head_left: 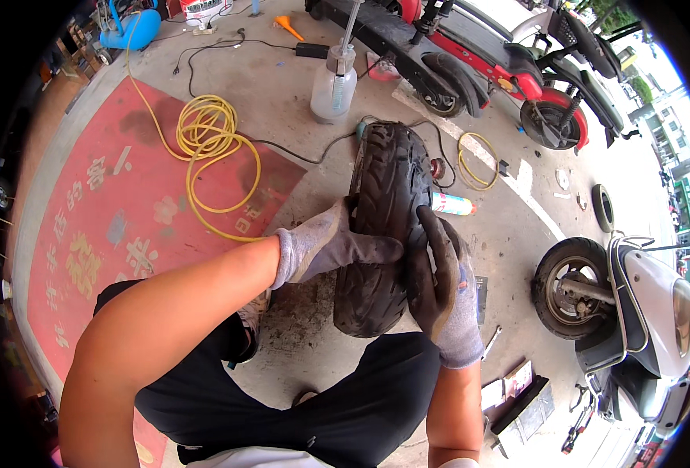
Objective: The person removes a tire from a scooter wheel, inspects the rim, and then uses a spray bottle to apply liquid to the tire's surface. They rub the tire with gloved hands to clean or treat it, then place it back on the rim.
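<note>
A black scooter tyre [392, 171] stands upright on the concrete between my knees, its worn tread facing me. My left hand [341, 248], in a dirty grey work glove, grips its left side, with one digit laid across the tread. On the opposite side my right hand [444, 277], gloved the same way, holds the sidewall with its fingers pointing up along it. Parts of the fingers on both hands are hidden by the tyre. A bright spray can [452, 204] lies just right of the tyre, near a small red round part [438, 168].
Coiled yellow hose [208, 129] lies on a red mat [95, 210] at left. Beyond the tyre stands a translucent bottle [334, 86]. A red scooter [528, 74] is at back right, a white scooter [649, 300] at right. A wrench [492, 342] and pliers [577, 429] lie nearby.
</note>
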Available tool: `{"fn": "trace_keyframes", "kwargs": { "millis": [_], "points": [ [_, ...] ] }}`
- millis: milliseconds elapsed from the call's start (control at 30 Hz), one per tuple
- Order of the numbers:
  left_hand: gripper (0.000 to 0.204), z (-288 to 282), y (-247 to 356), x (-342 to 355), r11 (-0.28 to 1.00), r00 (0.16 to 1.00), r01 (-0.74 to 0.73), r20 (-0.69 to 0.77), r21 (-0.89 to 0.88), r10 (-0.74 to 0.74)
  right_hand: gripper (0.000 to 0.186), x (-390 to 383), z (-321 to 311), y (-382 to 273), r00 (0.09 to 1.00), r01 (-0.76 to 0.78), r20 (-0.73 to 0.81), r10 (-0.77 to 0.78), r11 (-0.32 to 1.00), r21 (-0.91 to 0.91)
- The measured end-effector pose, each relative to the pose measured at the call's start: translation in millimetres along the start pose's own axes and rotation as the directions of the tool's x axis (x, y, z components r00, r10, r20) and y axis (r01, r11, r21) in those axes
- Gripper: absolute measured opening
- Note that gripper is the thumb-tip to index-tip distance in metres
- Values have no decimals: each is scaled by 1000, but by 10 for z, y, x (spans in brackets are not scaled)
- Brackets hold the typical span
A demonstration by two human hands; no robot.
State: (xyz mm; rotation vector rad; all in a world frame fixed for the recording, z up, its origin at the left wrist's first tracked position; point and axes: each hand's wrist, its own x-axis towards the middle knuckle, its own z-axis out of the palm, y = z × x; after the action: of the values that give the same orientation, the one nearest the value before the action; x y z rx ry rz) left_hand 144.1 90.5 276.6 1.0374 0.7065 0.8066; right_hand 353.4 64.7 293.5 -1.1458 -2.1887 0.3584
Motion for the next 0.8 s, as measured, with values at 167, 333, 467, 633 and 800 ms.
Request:
{"fn": "trace_keyframes", "kwargs": {
  "millis": [167, 333, 467, 633, 800],
  "points": [
    [62, -265, -119, 198, 975, 998, 53, -17, -214, -58, 69, 15, 47, -206, 991, -86, 91, 97, 989, -122],
    [60, -12, 228, 318, 948, 945, 305, -97, -94, -314, 65, -68, -42, -268, 966, -163, 149, 210, 947, -275],
    [57, 73, 250, 379, 949, 936, 312, -159, -38, -314, 64, -185, -115, -245, 975, -95, 158, 154, 939, -331],
    [56, -6, 94, 482, 946, 924, 325, -210, -9, -319, 66, -202, -191, -210, 967, -49, 219, 128, 941, -334],
    [60, 35, 114, 435, 964, 954, 264, -139, -34, -266, 73, -97, -133, -108, 956, -166, 184, 228, 939, -300]
  ]
}}
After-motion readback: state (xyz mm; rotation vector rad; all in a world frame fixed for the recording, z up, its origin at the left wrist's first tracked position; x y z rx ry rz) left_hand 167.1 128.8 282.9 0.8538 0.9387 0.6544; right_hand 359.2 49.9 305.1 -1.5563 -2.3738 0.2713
